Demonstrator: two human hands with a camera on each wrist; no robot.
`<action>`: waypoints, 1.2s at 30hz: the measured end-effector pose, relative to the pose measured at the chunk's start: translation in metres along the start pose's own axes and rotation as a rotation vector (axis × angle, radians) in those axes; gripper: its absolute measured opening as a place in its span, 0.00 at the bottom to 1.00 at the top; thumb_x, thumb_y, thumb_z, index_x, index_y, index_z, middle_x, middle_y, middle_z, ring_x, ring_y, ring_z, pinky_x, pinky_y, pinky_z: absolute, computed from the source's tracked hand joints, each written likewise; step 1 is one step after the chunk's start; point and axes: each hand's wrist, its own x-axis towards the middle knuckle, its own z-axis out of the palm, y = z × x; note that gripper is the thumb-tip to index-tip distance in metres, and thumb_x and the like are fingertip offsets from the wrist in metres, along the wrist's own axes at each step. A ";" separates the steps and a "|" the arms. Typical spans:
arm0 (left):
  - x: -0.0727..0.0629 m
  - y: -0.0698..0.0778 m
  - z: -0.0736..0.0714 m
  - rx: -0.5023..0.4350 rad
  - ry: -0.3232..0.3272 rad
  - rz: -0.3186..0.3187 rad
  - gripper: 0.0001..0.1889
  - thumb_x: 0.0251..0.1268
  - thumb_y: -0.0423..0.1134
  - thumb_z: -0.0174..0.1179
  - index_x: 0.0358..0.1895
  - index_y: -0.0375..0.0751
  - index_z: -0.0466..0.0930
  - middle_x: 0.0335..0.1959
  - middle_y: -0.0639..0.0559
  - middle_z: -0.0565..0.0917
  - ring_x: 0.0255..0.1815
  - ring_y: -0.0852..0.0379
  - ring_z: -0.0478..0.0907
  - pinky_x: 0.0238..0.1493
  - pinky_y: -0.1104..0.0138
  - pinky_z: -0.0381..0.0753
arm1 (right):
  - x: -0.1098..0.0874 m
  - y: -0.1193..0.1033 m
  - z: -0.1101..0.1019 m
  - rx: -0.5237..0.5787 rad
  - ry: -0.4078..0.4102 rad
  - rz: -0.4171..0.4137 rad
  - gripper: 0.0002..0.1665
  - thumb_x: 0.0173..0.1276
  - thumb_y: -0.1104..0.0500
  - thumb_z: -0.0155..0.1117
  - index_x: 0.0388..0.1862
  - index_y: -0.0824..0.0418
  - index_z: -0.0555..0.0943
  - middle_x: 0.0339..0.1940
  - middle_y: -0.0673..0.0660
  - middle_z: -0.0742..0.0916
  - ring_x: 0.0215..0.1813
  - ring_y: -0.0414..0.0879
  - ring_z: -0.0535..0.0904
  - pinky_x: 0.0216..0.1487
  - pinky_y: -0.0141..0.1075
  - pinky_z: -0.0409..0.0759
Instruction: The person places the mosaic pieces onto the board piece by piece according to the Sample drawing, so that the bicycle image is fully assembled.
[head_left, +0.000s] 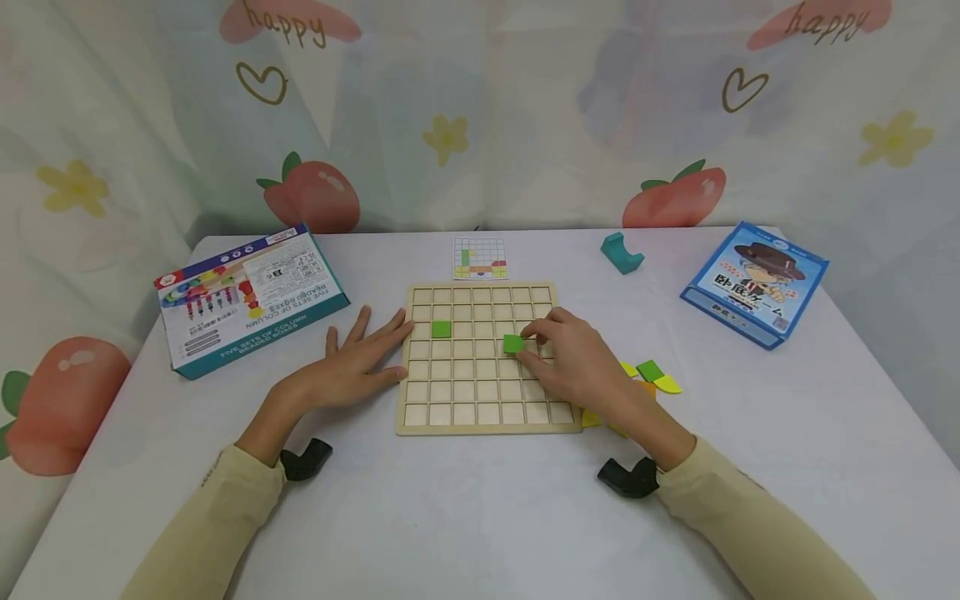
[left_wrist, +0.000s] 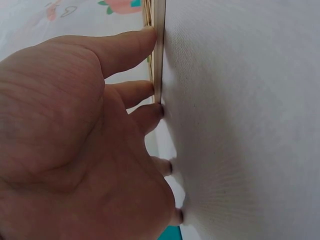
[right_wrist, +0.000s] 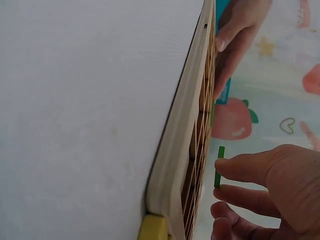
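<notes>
While the left hand (head_left: 352,362) lies with fingers spread at the nine o'clock edge of a wooden grid board (head_left: 487,430), the right hand (head_left: 573,354) pinches a green square tile (head_left: 513,343) above it, toward one o'clock from centre. Another green tile (head_left: 441,329) sits at ten o'clock; a pattern card (head_left: 481,258) lies beyond twelve.

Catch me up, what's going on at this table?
A person's right hand pinches a green square tile just above a wooden grid board. Their left hand, fingers spread, touches the board's left edge. Another green tile already lies on the grid. Loose pieces lie to the board's right, partly hidden by the right arm. A pattern card lies beyond the board.
</notes>
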 end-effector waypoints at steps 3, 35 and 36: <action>0.000 0.000 0.000 0.000 0.002 0.002 0.39 0.83 0.51 0.55 0.88 0.52 0.48 0.91 0.49 0.42 0.89 0.32 0.19 0.74 0.22 0.16 | 0.003 -0.004 0.001 0.002 -0.014 -0.005 0.17 0.73 0.54 0.71 0.54 0.61 0.88 0.42 0.58 0.86 0.43 0.51 0.81 0.48 0.46 0.83; 0.001 -0.002 0.001 0.004 0.005 0.009 0.38 0.83 0.51 0.53 0.88 0.50 0.49 0.91 0.48 0.42 0.88 0.31 0.18 0.73 0.21 0.15 | 0.028 -0.050 0.030 0.056 -0.092 -0.047 0.15 0.73 0.53 0.71 0.54 0.58 0.87 0.28 0.51 0.81 0.30 0.44 0.75 0.31 0.33 0.72; 0.001 -0.002 0.001 0.005 0.005 0.008 0.38 0.83 0.51 0.54 0.88 0.51 0.49 0.91 0.48 0.42 0.88 0.31 0.18 0.73 0.21 0.15 | 0.028 -0.051 0.031 0.059 -0.093 -0.050 0.16 0.73 0.53 0.71 0.55 0.58 0.87 0.29 0.51 0.81 0.30 0.44 0.75 0.31 0.33 0.72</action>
